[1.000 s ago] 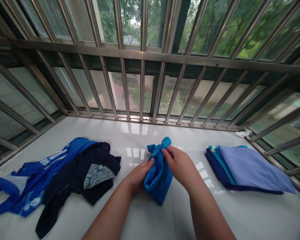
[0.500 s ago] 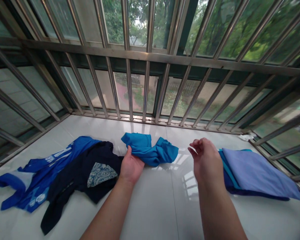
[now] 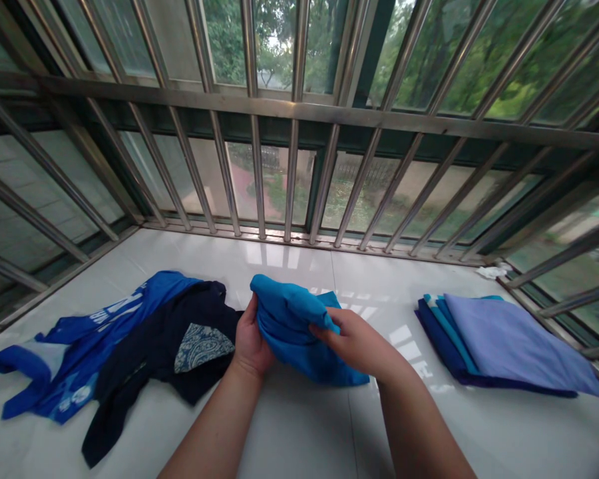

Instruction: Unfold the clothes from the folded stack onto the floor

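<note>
Turquoise cloth [image 3: 294, 326] lies bunched between both hands' fingers [image 3: 323, 332].

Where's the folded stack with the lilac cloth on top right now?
In the head view, the folded stack lies at right on the white surface, below the bars.
</note>
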Motion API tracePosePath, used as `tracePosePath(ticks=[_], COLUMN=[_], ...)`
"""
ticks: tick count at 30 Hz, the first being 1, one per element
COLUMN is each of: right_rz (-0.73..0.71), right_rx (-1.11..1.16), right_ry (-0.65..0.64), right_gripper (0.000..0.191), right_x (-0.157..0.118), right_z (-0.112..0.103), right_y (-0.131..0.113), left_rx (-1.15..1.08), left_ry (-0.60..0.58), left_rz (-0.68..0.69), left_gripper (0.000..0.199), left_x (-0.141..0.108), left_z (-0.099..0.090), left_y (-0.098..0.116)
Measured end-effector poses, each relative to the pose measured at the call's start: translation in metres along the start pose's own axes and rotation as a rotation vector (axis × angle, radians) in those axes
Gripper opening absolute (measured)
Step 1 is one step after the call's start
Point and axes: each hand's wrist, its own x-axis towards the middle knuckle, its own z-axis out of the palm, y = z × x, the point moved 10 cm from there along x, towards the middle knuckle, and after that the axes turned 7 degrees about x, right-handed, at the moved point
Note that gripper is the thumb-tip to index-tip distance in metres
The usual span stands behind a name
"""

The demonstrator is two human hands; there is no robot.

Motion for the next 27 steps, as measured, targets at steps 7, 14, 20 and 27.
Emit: tracePosePath(ticks=[7,14,20,27], right_rz=[-0.073,-0.524,-0.519,-0.223], right_rx=[0.398,-0.402,-0.816,-0.573], right_ry=[0.316,1.429,0.759,0.119], right_gripper=[0.041,0.035,0.019,0.019], right_x=[-0.008,-0.136,-0.088,-0.022], right_z=[-0.039,-0.088,-0.034,0.012], right_y=[-0.005,-0.103,-0.127,-0.081], left_rx=[0.200,0.587,0.534,0.626], left_ry=[0.434,0.407,0.252,0.012], left_rz=[-0.020,-0.021,0.129,-0.152], left_gripper=[0.039,0.045,0.038,0.054], left_x=[0.007,0.012,0.009,-0.004], left_z=[-0.035,-0.025,-0.007,0.002], left_y=[-0.010,-0.024,-0.017,-0.056])
